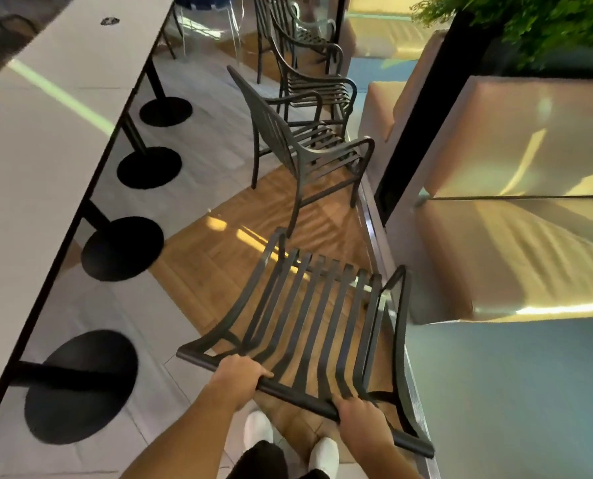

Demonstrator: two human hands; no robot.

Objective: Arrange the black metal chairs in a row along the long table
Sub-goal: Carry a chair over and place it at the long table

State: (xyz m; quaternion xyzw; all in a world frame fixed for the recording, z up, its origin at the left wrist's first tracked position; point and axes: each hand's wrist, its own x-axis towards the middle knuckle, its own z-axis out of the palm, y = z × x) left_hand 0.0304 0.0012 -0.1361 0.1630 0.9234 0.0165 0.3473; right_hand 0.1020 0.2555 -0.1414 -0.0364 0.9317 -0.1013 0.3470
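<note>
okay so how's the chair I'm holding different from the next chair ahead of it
The held chair is gripped at its top rail by the left hand and the right hand; the next chair is untouched. The held chair sits nearest the camera, so its back slats fill the view from above, while the next chair shows its whole frame, seat, armrests and legs on the floor. Both are black metal with slatted backs and curved armrests.

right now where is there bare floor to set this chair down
Free: the wood floor between the held chair and the next chair, and the grey strip beside the table's round bases. Crowded: the right side, against the tan bench.
</note>
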